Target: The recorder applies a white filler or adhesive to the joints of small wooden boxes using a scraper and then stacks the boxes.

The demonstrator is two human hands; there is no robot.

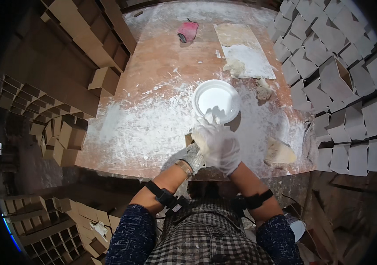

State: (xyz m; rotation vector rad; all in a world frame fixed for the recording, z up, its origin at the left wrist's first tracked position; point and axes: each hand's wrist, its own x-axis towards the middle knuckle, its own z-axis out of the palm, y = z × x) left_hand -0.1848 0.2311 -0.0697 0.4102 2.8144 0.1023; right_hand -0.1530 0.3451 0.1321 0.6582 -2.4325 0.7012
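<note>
My left hand point(193, 158), in a grey-white knitted glove, is wrapped round a small cardboard box point(189, 139) at the table's near edge. Only a brown corner of the box shows clearly. Over it passes my right hand point(221, 145), in a white-smeared glove and blurred by motion, its fingertips by the near rim of a bowl. That round white bowl point(196, 100) contains white liquid and stands just beyond my hands. A yellowish patch shows between my hands; whether it is a sponge or part of the glove is unclear.
White smears cover the brown table point(153, 57). At the right lies a yellowish sponge-like piece point(281, 152); farther off are a pale sheet point(250, 55) and a pink cloth item point(188, 32). Stacked white-faced boxes point(330, 79) line the right side, brown cardboard boxes point(71, 134) the left.
</note>
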